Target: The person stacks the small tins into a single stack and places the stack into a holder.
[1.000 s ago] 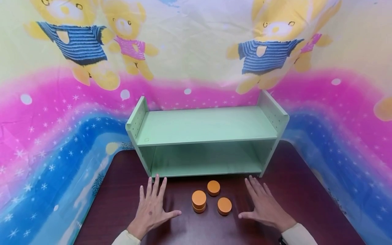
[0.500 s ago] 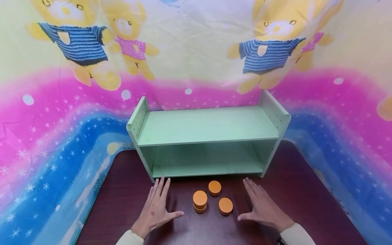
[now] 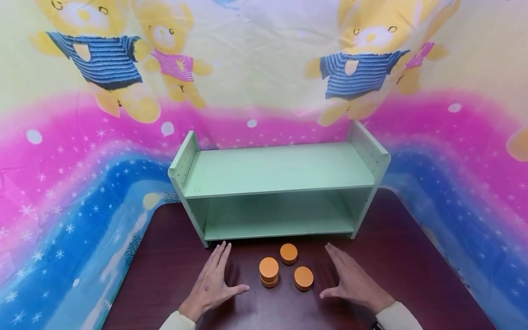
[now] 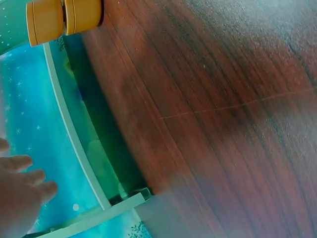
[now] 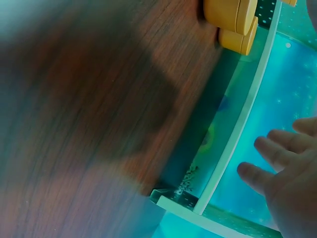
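Several small orange round jars or tins sit on the table between my hands in the head view. Two form a stack, its upper jar (image 3: 268,267) set on the lower jar (image 3: 269,283). A single jar (image 3: 288,253) lies behind, toward the shelf, and another jar (image 3: 303,278) to the right. My left hand (image 3: 209,288) hovers left of the stack, fingers straight, thumb pointing inward, touching nothing. On the other side my right hand (image 3: 355,283) is held likewise, apart from the nearest jar. The left wrist view shows the stacked jars (image 4: 64,20) at its top edge.
A pale green two-tier shelf (image 3: 278,169) stands on the dark red-brown table (image 3: 165,266) just behind the jars. Its lower front edge is close to my fingertips. A cartoon-bear cloth (image 3: 255,82) hangs behind and along both sides.
My left hand has shifted slightly right, toward the jars, with its fingers drawn closer together. The right hand has barely moved, its fingertips a little lower. The jars stay put.
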Demonstrator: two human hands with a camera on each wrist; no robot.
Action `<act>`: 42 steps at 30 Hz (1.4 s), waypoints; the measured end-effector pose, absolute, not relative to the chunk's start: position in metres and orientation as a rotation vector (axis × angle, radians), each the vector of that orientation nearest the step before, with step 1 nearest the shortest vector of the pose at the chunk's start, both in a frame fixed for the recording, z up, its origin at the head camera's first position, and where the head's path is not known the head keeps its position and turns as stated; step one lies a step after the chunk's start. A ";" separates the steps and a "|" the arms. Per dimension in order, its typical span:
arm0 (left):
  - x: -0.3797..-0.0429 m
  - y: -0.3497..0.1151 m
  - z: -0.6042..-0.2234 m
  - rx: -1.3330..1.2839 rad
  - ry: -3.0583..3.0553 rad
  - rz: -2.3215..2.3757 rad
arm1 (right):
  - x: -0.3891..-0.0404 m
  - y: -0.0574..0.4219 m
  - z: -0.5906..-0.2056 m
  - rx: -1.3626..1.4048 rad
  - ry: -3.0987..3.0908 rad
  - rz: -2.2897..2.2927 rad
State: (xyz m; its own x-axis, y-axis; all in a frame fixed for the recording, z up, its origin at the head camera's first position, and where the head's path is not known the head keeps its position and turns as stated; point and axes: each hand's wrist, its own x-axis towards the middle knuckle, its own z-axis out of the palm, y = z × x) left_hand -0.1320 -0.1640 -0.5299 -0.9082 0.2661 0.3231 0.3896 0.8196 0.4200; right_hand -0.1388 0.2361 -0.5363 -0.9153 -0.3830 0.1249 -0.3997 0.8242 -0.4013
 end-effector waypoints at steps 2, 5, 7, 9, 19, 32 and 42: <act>-0.132 -0.162 -0.530 -0.486 -2.773 -0.789 | -0.139 0.236 -0.537 0.629 -2.962 0.696; -0.132 -0.160 -0.530 -0.463 -2.795 -0.895 | -0.141 0.235 -0.539 0.627 -2.956 0.735; -0.132 -0.158 -0.531 -0.457 -2.799 -0.940 | -0.141 0.235 -0.540 0.625 -2.952 0.769; -0.132 -0.157 -0.532 -0.451 -2.804 -0.961 | -0.142 0.234 -0.541 0.628 -2.951 0.793; -0.133 -0.154 -0.537 -0.475 -2.784 -1.035 | -0.143 0.234 -0.547 0.653 -2.906 0.842; -0.135 -0.146 -0.548 -0.451 -2.785 -1.137 | -0.144 0.227 -0.551 0.640 -2.929 0.893; -0.138 -0.140 -0.552 -0.503 -2.762 -1.184 | -0.147 0.223 -0.555 0.656 -2.930 0.951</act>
State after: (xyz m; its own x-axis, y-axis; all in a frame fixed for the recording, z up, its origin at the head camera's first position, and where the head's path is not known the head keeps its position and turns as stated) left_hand -0.1381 -0.1398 -0.5519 -0.9411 0.2623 0.2135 0.3355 0.6445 0.6871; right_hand -0.1466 0.2233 -0.5551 -0.9131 -0.3902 0.1183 -0.3853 0.7307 -0.5635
